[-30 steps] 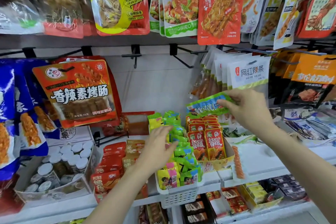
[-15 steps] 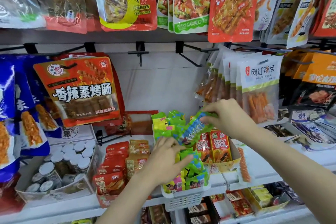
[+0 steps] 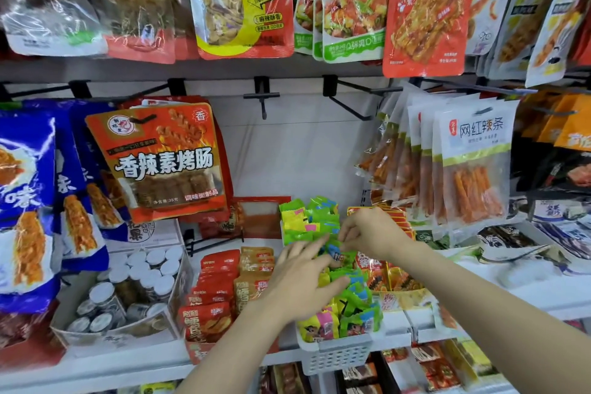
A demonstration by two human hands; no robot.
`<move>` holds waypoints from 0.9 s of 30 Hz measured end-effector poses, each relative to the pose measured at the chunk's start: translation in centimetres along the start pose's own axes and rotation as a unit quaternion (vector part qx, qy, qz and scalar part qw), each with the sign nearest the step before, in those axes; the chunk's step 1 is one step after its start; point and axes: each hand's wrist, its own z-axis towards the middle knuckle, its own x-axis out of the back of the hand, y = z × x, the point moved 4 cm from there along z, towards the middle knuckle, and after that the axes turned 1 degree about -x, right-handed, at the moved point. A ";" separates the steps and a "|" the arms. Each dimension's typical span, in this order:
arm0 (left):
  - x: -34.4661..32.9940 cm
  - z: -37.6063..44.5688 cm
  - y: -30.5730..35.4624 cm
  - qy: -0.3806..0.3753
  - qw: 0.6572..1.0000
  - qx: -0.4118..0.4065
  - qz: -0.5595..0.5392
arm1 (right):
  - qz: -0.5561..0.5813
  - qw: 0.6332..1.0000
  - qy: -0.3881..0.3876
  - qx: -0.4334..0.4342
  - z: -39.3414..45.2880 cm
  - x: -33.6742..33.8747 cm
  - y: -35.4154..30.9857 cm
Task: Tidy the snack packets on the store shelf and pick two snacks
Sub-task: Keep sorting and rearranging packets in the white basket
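Both hands in the basket (image 3: pixel 335 358) of green packets (image 3: pixel 348 291) on the shelf (image 3: pixel 543 294).

Head view: the left hand (image 3: pixel 303 285) lies on the packets with fingers spread and straight; the right hand (image 3: pixel 374 230) pinches a blue-green packet (image 3: pixel 337 253) just above the pile, beside the red packets (image 3: pixel 217 281).

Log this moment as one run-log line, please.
phase: tidying | left hand: resting on green packets in white basket | right hand: pinching blue-green packet over basket | picked snacks: none seen
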 end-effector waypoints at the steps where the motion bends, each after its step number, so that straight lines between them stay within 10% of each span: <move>1: -0.1 0.1 0.0 -0.002 1.000 0.002 0.003 | -0.001 1.000 0.004 0.001 0.0 -0.3 0.0; 27: -0.5 -0.4 -0.1 0.021 1.000 0.020 -0.012 | 0.072 0.988 0.134 -0.014 -1.4 2.5 1.3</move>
